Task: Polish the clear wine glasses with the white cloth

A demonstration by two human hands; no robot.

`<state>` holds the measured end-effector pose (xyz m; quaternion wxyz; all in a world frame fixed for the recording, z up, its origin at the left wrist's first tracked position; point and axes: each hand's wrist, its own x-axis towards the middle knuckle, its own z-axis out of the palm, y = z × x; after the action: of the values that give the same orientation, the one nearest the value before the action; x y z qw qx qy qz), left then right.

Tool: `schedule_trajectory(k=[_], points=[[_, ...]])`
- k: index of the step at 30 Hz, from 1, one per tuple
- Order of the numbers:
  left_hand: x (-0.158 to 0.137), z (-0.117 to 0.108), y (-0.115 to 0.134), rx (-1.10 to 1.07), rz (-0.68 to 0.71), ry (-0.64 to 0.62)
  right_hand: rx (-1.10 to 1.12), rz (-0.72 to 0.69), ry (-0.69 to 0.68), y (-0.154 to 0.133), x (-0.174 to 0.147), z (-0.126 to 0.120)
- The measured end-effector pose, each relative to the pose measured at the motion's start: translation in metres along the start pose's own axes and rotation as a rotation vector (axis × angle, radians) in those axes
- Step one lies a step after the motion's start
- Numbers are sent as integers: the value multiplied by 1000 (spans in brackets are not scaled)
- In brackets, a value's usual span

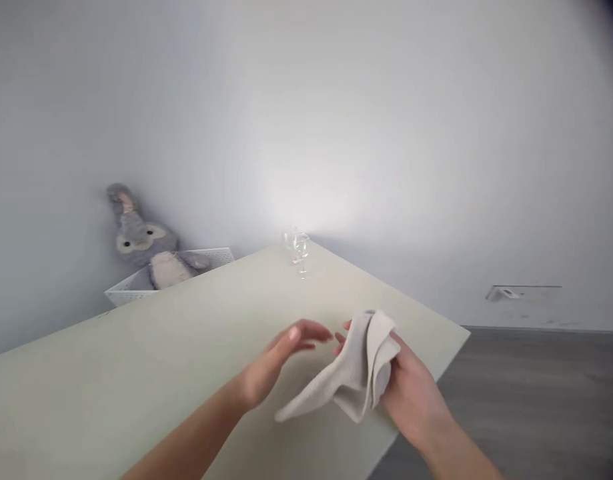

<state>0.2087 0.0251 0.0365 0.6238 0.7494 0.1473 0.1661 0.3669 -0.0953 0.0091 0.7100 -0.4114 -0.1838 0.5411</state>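
A light grey cloth (pixel 353 367) hangs in loose folds from my right hand (pixel 413 393), which grips it from the right side. One corner of the cloth droops to the left over the table. Part of my right hand's fingers is hidden behind the folds. My left hand (pixel 281 360) is just left of the cloth, apart from it, fingers stretched toward it and slightly curved, with nothing held. Farther back stand two clear stemmed glasses, the front glass (pixel 301 250) and a rear glass (pixel 288 238) partly overlapped by it.
The pale table (pixel 211 320) narrows to a corner against the walls. Beyond its left edge, a grey plush rabbit (pixel 169 267) sits in a white perforated basket (pixel 219 257). A wall socket (pixel 506 293) is low on the right wall, above the grey floor (pixel 526 393).
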Motion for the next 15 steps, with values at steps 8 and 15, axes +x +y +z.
schedule_trajectory(k=[8,15], points=[[-110,-21,16,7,-389,70,59,379,-254,20,15,61],[-195,-42,33,177,-512,288,-209,594,-337,50,14,93]])
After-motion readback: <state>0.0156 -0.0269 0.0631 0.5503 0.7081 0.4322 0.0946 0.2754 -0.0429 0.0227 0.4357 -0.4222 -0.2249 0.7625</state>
